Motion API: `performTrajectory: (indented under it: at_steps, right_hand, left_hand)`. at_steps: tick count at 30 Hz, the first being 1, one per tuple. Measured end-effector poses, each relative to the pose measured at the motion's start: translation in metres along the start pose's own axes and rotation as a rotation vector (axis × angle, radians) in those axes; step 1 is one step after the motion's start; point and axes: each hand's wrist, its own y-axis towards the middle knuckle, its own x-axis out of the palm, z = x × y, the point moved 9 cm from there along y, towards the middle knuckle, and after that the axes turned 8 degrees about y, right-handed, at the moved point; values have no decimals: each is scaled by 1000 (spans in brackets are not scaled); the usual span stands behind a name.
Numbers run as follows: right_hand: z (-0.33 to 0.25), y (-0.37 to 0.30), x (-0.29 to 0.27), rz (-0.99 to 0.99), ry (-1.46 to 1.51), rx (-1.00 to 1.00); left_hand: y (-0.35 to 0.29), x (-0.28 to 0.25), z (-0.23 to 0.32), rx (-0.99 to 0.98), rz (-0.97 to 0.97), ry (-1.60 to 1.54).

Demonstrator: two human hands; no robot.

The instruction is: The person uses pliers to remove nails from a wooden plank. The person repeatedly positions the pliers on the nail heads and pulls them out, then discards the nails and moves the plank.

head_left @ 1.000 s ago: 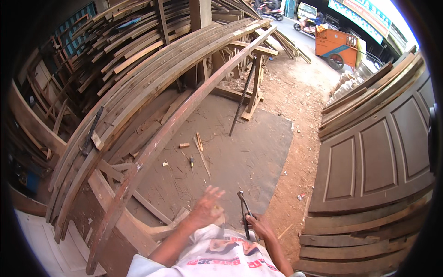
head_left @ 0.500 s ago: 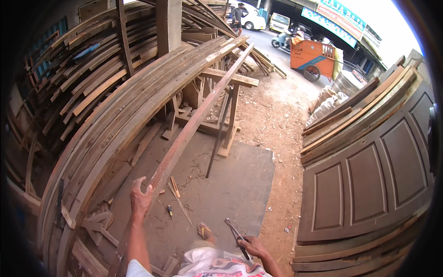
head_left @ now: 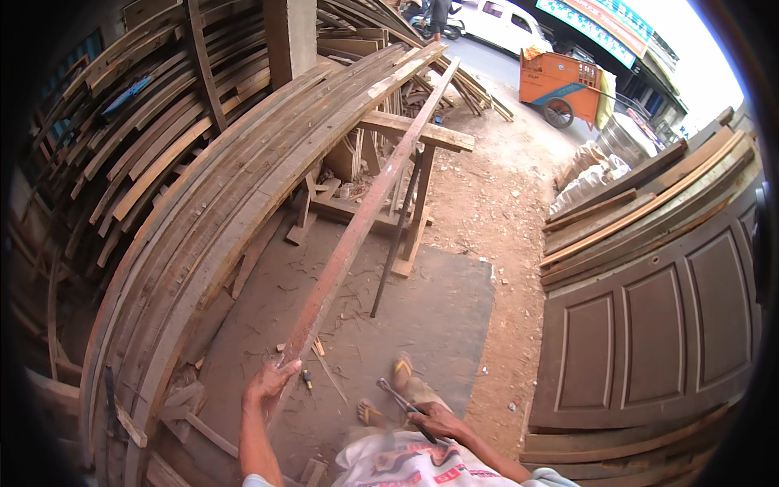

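A long reddish-brown wooden beam [head_left: 357,231] slopes from near me up to the far end, where it rests across a wooden trestle [head_left: 414,131]. My left hand [head_left: 272,381] grips its near end, thumb on top and fingers round the side. Low in front of my body, my right hand [head_left: 436,420] is closed round a slim metal hand tool [head_left: 396,396] with a dark handle. The tool points up and left, apart from the beam; its exact kind is hard to make out.
Long planks [head_left: 219,195] are stacked at my left. A panelled brown door [head_left: 649,333] leans with more boards on the right. A small yellow-and-black tool [head_left: 307,379], wood scraps and bent nails lie on the dark floor sheet [head_left: 430,325]. An orange cart [head_left: 560,85] stands near the road.
The near end of the beam has shifted right and toward me with my left hand. My right hand has brought the tool slightly left and up, and my feet show more.
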Motion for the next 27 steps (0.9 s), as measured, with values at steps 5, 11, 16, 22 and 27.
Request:
performTrajectory:
  at_steps: [5,11,16,22,27]
  right_hand:
    - [-71,41,-17,-115,-119,-315]
    - [-157,66,-79,-52,-85,-400]
    - [-194,90,-118,-23,-3,-358]
    - [-244,95,-133,-48,45,-504]
    - [-241,138,-137,-35,-76,-566]
  left_hand:
    - [-3,-6,6,-1,115,70]
    - [5,-3,-19,-98,280,251]
    - [-3,3,4,-131,348,280]
    - [-4,15,-4,-192,373,254]
    - [2,21,-9,-194,310,42]
